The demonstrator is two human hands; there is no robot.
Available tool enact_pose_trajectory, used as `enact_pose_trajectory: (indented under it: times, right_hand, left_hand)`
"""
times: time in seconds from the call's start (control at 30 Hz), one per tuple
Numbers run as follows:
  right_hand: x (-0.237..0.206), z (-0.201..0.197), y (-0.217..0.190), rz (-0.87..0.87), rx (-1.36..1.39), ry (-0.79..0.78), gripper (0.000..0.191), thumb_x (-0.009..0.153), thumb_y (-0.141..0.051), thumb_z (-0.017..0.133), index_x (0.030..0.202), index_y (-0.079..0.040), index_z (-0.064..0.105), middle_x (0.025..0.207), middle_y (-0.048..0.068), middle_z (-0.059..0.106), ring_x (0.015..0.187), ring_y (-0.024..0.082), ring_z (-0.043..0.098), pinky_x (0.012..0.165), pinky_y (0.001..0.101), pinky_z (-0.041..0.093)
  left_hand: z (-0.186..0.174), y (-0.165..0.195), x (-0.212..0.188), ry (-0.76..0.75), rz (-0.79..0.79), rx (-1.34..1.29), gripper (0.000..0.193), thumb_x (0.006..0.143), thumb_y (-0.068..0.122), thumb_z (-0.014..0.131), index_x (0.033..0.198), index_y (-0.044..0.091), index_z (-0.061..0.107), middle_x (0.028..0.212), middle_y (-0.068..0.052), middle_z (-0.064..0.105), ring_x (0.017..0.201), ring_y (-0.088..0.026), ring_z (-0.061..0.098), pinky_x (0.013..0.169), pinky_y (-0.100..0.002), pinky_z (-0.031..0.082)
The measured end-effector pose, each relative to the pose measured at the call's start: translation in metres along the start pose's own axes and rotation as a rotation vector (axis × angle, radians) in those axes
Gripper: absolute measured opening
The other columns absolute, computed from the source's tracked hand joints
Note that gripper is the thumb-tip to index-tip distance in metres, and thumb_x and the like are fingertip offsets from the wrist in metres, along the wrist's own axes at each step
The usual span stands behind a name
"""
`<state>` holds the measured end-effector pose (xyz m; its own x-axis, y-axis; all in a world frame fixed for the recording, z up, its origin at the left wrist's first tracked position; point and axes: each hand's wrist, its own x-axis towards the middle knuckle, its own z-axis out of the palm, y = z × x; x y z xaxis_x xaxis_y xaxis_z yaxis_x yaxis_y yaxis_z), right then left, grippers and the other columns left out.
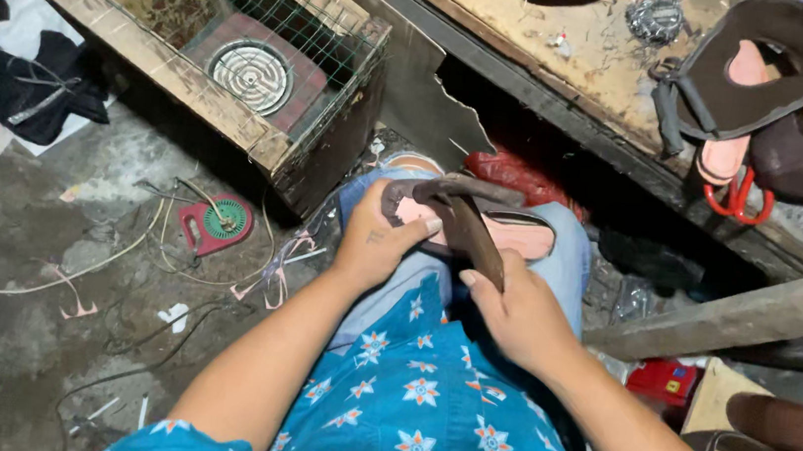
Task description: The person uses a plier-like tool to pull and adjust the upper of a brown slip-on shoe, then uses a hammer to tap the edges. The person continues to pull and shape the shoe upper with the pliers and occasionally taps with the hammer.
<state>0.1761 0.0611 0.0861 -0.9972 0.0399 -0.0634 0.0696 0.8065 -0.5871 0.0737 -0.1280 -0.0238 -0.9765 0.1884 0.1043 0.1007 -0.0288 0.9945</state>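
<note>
On my lap, my left hand (pixel 375 243) pins the pink sandal sole (pixel 510 235), thumb pressed on its near edge, while my right hand (pixel 517 312) pinches the dark brown strap (pixel 470 231) laid across it. I judge I'm seating that strap; next calls for firm, even pulling. Far left, the wire-mesh wooden box (pixel 233 128) holds a coil heater (pixel 251 75).

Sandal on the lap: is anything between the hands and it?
Nothing visible. The left hand grips the sandal at its left end, and the right hand holds the brown strap lying across it.
</note>
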Motion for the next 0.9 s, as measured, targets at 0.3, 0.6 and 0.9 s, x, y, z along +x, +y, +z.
enact_pose_trajectory:
  times: [0.3,0.6,0.9]
  right_hand:
    - [-0.005,0.013,0.019,-0.105,-0.064,0.146,0.05,0.097,-0.032,0.067,0.129,0.005,0.057,0.089,0.025,0.066,0.081,0.044,0.064,0.07,0.0469,0.05]
    - [-0.018,0.037,0.06,-0.214,-0.021,0.266,0.021,0.1,-0.026,0.063,0.101,-0.005,0.063,0.092,0.02,0.066,0.086,0.036,0.063,0.078,0.0432,0.049]
    - [-0.023,-0.004,0.069,-0.002,0.777,0.109,0.026,0.101,-0.021,0.059,0.119,-0.003,0.061,0.099,0.007,0.068,0.091,0.016,0.064,0.084,0.0316,0.052]
  left_hand:
    - [-0.003,0.005,0.0,-0.056,-0.002,-0.083,0.046,0.085,0.016,0.081,0.121,0.0,0.057,0.113,-0.009,0.07,0.103,-0.016,0.067,0.093,-0.032,0.055]
    - [-0.002,-0.004,-0.003,-0.037,-0.023,-0.09,0.045,0.086,0.014,0.08,0.121,0.0,0.055,0.111,-0.009,0.07,0.102,-0.015,0.068,0.092,-0.031,0.056]
    - [-0.025,0.076,0.005,-0.101,0.059,-0.122,0.046,0.085,0.011,0.079,0.124,0.0,0.058,0.111,-0.007,0.07,0.102,-0.013,0.067,0.092,-0.029,0.056]
